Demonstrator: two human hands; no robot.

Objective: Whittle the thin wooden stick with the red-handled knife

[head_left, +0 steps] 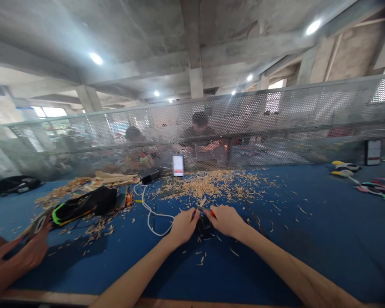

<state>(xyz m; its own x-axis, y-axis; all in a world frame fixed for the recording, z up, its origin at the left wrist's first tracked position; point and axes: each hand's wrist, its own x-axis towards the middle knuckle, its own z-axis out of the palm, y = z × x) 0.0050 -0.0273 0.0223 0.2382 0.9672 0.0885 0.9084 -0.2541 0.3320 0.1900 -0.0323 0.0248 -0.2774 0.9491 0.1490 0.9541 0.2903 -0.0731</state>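
Over the blue tabletop [308, 239], my two hands nearly meet in the middle of the head view. My right hand [226, 220] is closed around a tool with a red handle [212, 213]. A thin dark part of the tool reaches toward my left hand. My left hand [184, 224] is closed, thumb and fingers pressed together, at a small pale wood piece [202, 202] that sticks up between the hands. How much of the piece lies inside the fingers is hidden. Curled wood shavings [208, 184] are heaped just beyond, with loose ones below my hands.
A phone [177, 166] stands against the perforated screen [276, 128]. White cable [149, 218] curls left of my hands. Further left are a black bag [86, 205], wood strips [112, 179] and another person's hand [32, 254]. Gloves [345, 168] and coloured items [380, 188] lie right.
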